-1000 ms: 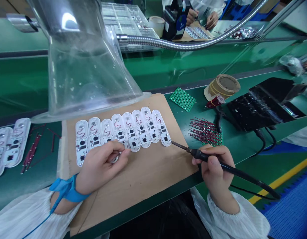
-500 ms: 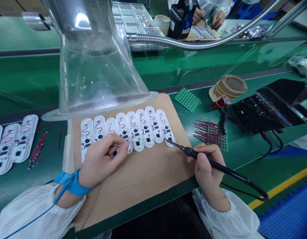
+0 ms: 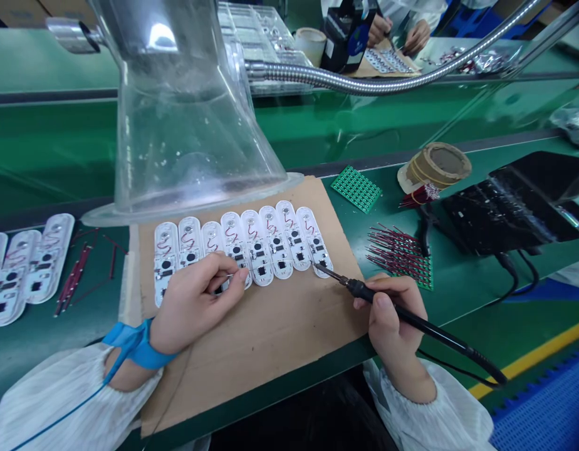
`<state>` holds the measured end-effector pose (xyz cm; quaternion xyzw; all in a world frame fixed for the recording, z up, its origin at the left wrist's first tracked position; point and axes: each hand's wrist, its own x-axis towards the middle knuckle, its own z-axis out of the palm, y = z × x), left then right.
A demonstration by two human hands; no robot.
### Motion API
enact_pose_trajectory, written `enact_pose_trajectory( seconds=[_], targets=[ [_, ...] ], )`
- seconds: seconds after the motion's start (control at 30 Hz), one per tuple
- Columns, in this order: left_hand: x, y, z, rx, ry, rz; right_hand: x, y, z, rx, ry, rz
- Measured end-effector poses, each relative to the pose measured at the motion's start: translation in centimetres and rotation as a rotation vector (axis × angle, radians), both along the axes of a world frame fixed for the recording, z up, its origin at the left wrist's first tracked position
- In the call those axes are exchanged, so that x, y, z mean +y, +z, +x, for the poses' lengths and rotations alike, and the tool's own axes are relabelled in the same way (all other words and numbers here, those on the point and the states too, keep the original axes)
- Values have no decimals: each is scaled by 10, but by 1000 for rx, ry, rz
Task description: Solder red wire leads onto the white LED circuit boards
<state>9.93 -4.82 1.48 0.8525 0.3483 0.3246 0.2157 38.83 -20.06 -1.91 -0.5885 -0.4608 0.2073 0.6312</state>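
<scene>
My right hand (image 3: 396,313) grips a black soldering iron (image 3: 414,318) like a pen, its tip at the lower end of the rightmost white oval circuit board (image 3: 312,235). My left hand (image 3: 202,300), with a blue strap (image 3: 141,347) round its wrist, pinches a thin solder wire (image 3: 266,264) that stretches right across the boards toward the iron. Several such boards stand side by side in a row on a brown cardboard sheet (image 3: 271,338), each with thin red wires and black chips. My left hand partly covers the boards at the row's left.
A clear fume hood (image 3: 190,144) hangs over the back of the cardboard. Red wires (image 3: 395,247) lie on a green perforated board at right, near a tape roll (image 3: 435,166) and a black box (image 3: 515,200). More white boards (image 3: 49,257) lie left. Across the bench, another person's hands (image 3: 414,37) work.
The whole view has shifted slightly. Both hands keep nearly the same places, and the iron's tip stays at the rightmost board.
</scene>
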Motion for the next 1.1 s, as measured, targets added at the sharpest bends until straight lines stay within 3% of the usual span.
enact_pose_trajectory(
  seconds=[1.1],
  targets=[
    [1,3,1,11,15,4,-2,-1,3,-61,116,-20]
  ],
)
